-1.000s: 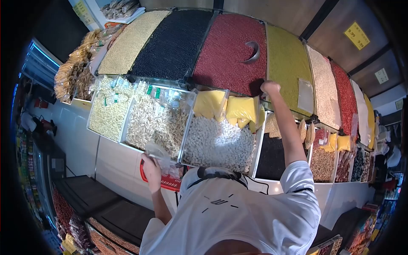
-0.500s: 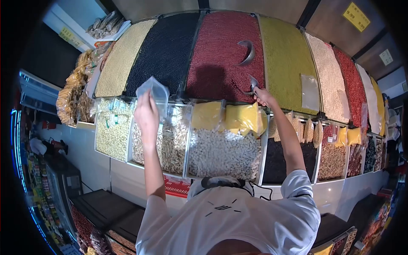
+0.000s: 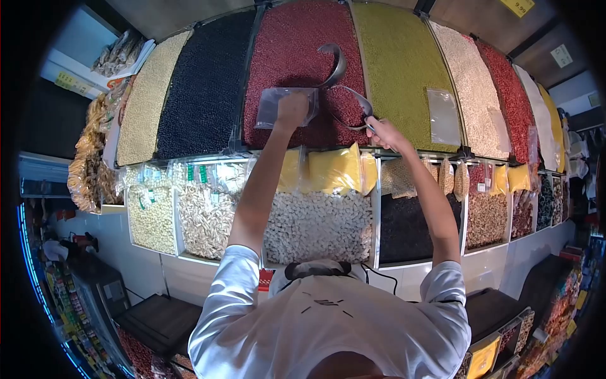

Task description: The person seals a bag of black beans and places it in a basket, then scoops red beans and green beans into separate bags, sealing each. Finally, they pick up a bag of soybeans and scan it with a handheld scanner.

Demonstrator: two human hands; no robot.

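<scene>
My left hand [image 3: 293, 108] is closed on a clear plastic bag [image 3: 268, 104], held out over the bin of dark red beans [image 3: 303, 38]. Just to its right, my right hand [image 3: 385, 134] grips a metal scoop [image 3: 365, 103] by its handle. Red beans show within the scoop's curve, which is low over the front right part of the bin. A second metal scoop [image 3: 341, 65] rests in the beans a little farther back, close to the bag. Shadow hides part of the beans between the two hands.
Black beans [image 3: 205, 82] lie left of the red ones, green beans [image 3: 404, 69] right, with a clear bag [image 3: 444, 117] on them. Yellow packets [image 3: 334, 169] line the front, above a bin of white pieces [image 3: 319, 221]. Dividers and bin rims separate the goods.
My left hand has carried the bag rightward from the black beans to over the red beans. The scoop in my right hand has turned and now shows beans; the view has shifted too.
</scene>
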